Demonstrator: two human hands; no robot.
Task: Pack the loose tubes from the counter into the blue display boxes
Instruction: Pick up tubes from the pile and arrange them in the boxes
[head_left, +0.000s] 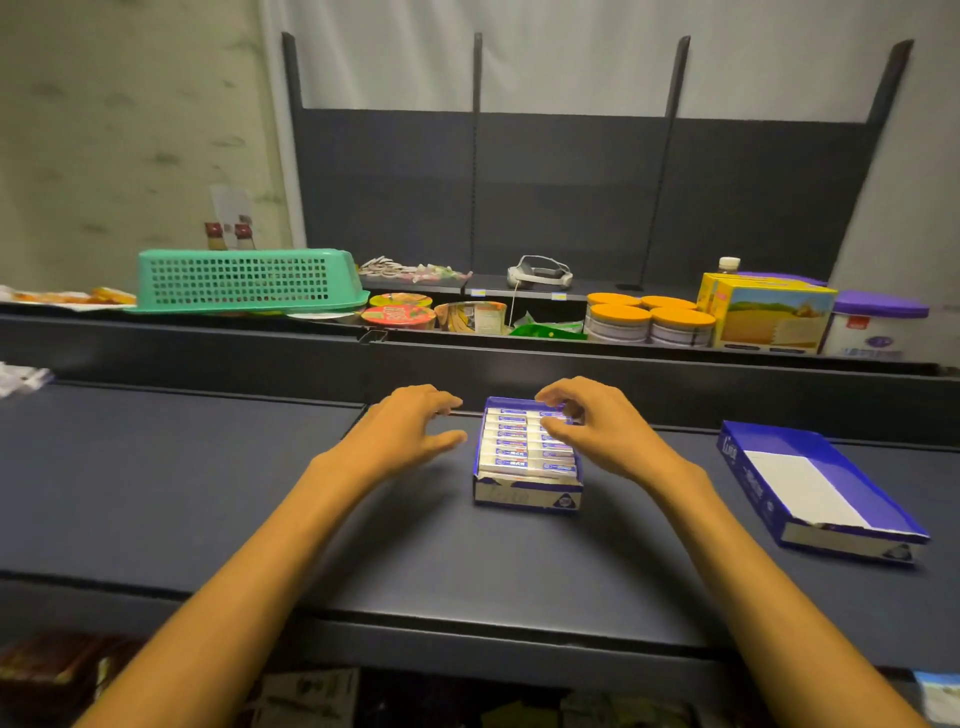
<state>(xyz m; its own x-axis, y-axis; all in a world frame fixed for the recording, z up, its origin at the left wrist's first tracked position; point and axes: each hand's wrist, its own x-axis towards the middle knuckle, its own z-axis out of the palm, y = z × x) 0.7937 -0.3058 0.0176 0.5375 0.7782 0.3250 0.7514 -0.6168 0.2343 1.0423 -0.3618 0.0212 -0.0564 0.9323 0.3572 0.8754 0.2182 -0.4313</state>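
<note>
Over the full blue box (527, 457), the right hand (597, 431) presses curled fingers on packed tubes (524, 452); beside it, left hand (410, 426) hovers, relaxed, holding nothing. Next, probably: the empty box (821, 488) to its right.

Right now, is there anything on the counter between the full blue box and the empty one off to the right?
Only the person's right hand and forearm cross above it. The counter between the full box and the empty box is bare in the head view.

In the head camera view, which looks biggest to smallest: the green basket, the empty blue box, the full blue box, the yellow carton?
1. Green basket
2. Empty blue box
3. Yellow carton and full blue box: about alike; the carton stands farther off, so unsure.
</note>
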